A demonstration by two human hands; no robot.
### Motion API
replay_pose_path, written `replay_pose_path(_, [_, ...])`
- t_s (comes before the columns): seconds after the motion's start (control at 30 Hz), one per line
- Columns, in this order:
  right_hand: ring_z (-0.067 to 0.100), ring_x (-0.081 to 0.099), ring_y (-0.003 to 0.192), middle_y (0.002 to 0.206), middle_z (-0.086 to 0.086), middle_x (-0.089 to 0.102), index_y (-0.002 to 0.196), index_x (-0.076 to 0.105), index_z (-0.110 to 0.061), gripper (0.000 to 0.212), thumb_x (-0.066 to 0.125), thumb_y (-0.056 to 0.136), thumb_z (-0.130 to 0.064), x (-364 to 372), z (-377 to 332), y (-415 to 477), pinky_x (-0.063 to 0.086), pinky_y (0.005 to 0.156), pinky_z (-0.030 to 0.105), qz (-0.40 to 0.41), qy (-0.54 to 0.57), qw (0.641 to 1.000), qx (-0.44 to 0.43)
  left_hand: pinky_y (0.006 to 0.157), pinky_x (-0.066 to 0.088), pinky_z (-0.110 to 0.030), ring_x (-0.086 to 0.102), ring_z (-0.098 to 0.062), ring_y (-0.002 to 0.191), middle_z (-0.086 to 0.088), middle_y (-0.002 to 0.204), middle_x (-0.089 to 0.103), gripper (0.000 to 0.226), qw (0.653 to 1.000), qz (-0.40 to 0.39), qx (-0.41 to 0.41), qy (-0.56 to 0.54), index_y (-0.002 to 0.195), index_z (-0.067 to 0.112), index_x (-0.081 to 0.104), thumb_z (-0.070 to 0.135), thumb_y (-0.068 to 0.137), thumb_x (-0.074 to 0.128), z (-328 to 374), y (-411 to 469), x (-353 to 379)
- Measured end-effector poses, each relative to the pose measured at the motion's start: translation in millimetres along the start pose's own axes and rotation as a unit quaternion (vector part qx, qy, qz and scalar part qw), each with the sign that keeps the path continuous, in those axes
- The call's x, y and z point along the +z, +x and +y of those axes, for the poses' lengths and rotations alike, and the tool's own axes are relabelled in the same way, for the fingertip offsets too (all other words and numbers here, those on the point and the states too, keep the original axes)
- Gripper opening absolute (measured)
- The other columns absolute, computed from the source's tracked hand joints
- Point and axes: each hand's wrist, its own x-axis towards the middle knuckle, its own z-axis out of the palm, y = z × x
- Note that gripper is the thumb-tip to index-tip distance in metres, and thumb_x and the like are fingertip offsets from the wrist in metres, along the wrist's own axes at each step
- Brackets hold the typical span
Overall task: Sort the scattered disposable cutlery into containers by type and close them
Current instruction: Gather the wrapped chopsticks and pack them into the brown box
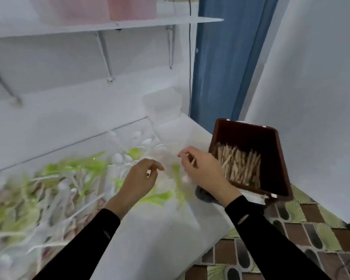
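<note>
A heap of white and green plastic cutlery (55,184) covers the left part of the white table (150,239); it is blurred. A brown box (271,158) holding several wooden pieces (238,166) stands at the table's right end. My right hand (202,170) hovers just left of the box, its fingers curled and pinching a thin pale stick. My left hand (141,178) hangs over the cutlery with loosely curled fingers; I see nothing in it. A clear plastic container (162,106) stands at the back by the wall.
A white wall shelf (109,27) with pink boxes (131,7) runs above. A blue curtain (226,57) hangs behind the table's right end. A patterned brown and green floor (311,229) lies right of the table. Something dark (204,195) sits beside the box.
</note>
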Motion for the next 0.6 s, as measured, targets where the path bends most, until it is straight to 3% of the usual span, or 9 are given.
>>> replay_pose_path(0.17, [0.005,0.051,0.065,0.063,-0.016,0.053,0.098,0.065,-0.029,0.012,0.054,0.095,-0.032,91.0,-74.7,-19.8,0.041,0.063,0.027,-0.111,0.014,0.992,-0.063,0.069,0.046,-0.009,0.062,-0.004,0.090,0.010,0.098,0.068,0.047,0.991,0.050,-0.118,0.044,0.079,0.040,0.063,-0.005,0.086,0.053,-60.1,-88.1,-84.2])
replay_pose_path(0.33, [0.008,0.047,0.058,0.061,-0.008,0.051,0.090,0.065,-0.022,0.015,0.053,0.095,-0.029,166.0,-138.5,-58.7,0.039,0.056,0.030,-0.243,0.080,0.959,-0.125,0.071,0.045,-0.012,0.062,-0.001,0.088,0.014,0.094,0.067,0.046,0.974,0.104,-0.189,0.067,0.078,0.040,0.063,-0.005,0.085,0.053,-100.5,-185.3,-164.5])
replay_pose_path(0.47, [0.007,0.049,0.069,0.077,-0.009,0.057,0.096,0.066,-0.021,0.016,0.051,0.096,-0.027,212.0,-167.3,-96.9,0.038,0.060,0.026,-0.305,0.058,0.938,-0.154,0.074,0.047,-0.014,0.060,0.005,0.089,0.019,0.094,0.066,0.047,0.960,0.140,-0.226,0.093,0.078,0.043,0.062,-0.002,0.086,0.055,-124.0,-255.5,-204.3])
replay_pose_path(0.6, [0.020,0.055,0.097,0.104,-0.001,0.060,0.100,0.070,-0.018,0.032,0.044,0.081,-0.011,238.7,-177.3,-118.6,0.048,0.080,0.034,-0.267,0.024,0.941,-0.208,0.075,0.048,-0.025,0.061,-0.002,0.085,0.021,0.089,0.068,0.036,0.963,0.134,-0.197,0.125,0.082,0.037,0.066,0.002,0.081,0.057,-137.7,-299.3,-216.6])
